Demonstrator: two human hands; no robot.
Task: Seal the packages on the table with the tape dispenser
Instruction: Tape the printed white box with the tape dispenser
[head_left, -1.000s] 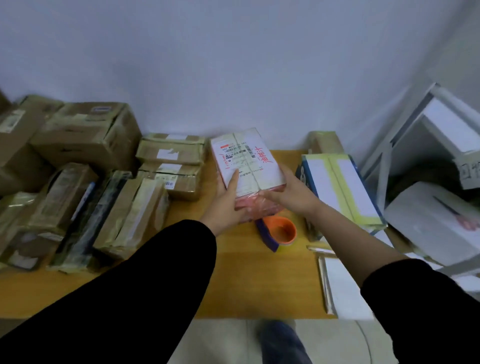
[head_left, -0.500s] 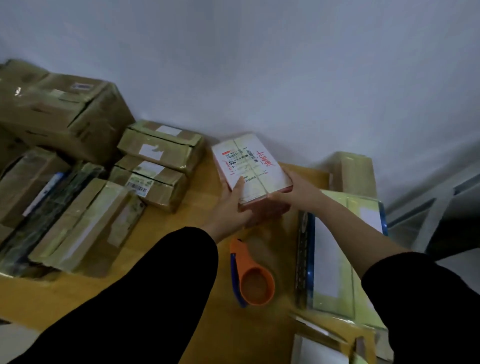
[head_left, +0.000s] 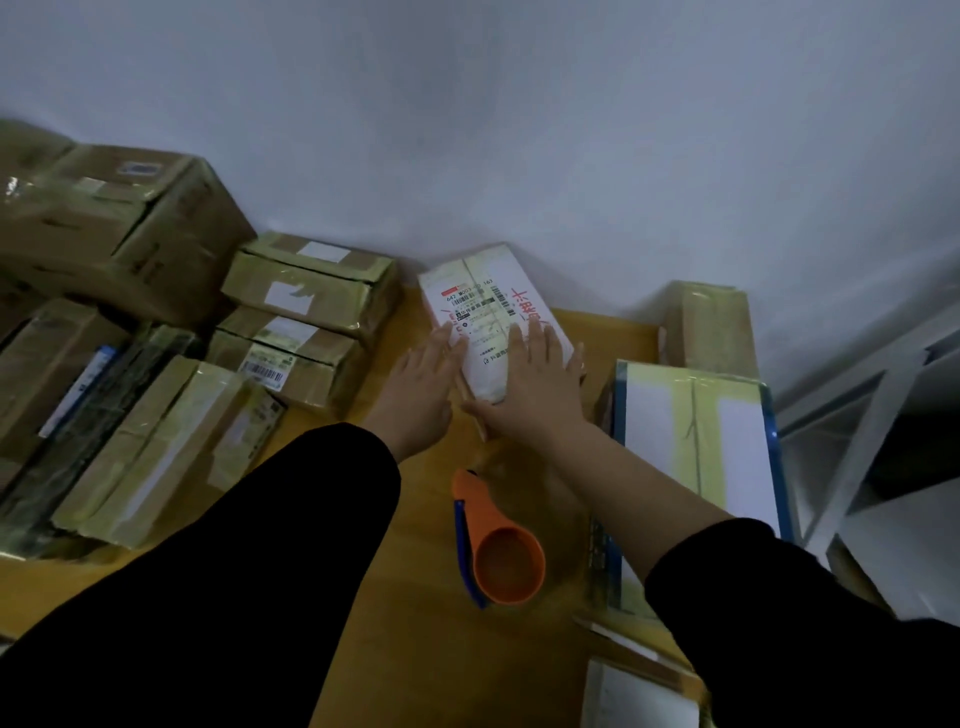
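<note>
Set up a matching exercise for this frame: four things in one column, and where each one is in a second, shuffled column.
Things:
1 tape dispenser
2 white package
3 blue-edged package
4 big brown box

Places:
A touched by left hand and right hand
B far left, at the back
C on the bare table, between the arms
D at the right side

Pairs: 1-C; 2-A; 3-D; 4-B
</note>
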